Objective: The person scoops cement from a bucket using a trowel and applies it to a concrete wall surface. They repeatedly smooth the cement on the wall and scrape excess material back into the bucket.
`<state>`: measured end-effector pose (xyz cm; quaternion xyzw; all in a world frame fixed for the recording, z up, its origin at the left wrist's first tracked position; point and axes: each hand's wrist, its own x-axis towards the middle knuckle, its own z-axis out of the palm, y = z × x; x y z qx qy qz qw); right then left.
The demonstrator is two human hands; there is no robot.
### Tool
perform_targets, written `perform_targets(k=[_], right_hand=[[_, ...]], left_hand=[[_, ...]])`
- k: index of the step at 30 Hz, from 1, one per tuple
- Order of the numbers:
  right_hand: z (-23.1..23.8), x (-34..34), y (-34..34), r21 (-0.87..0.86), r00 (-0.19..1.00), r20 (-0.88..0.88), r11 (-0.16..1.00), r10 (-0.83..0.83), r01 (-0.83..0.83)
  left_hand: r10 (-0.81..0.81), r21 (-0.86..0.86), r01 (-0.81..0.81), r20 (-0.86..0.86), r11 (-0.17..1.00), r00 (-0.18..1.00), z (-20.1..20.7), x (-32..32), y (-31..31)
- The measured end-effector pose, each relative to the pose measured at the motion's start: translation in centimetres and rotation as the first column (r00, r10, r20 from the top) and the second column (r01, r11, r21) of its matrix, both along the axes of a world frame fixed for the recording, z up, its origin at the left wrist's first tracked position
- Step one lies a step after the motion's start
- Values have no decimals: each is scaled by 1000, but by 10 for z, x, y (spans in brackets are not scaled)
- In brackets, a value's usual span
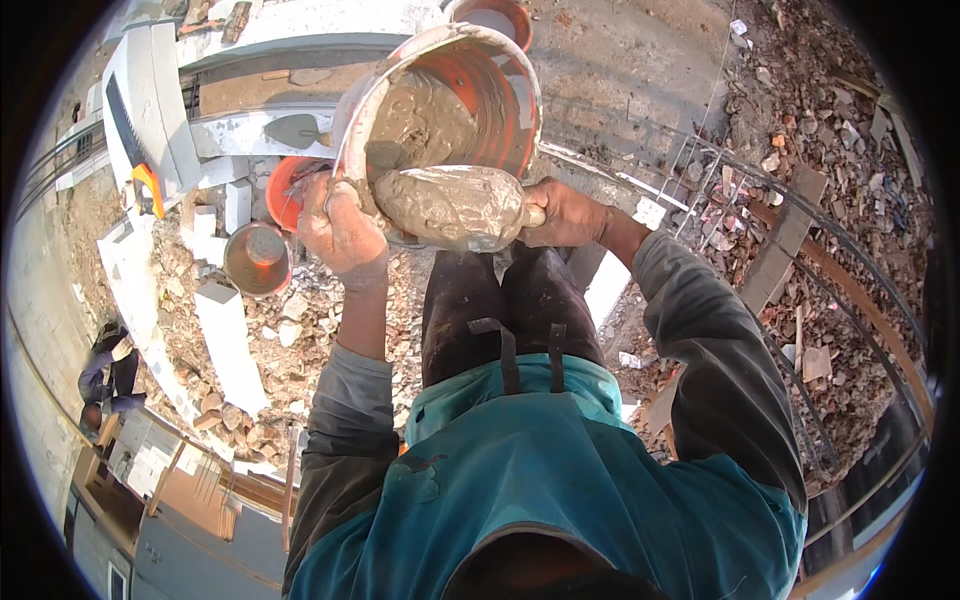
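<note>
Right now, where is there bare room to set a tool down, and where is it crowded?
The broadest patch is the grey ground seen between the large bucket and the rubble on the right. Another largely bare stretch lies far left, outside the long white slab. Crowded left of the large bucket: loose trowel, saw, red bucket and white blocks.

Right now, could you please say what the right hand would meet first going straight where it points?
Mortar-laden trowel first, the right hand would probably meet the left rim of the large orange bucket near the left hand; depth is unclear.
</note>
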<state>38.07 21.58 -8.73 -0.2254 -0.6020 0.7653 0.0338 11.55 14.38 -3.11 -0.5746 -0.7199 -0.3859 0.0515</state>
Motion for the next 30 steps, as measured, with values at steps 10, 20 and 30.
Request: perform_targets(k=[10,20,30], right_hand=[[-79,211,49,135,907,418,991,-53,-4],[-130,310,145,52,250,953,715,174,-697],[-141,250,59,54,128,982,452,136,-890]], left_hand=[[500,-413,-386,214,825,839,-92,1,-27],[178,-488,-507,-572,711,801,-85,-34,-62],[246,-480,-594,-605,646,757,-90,-48,-60]])
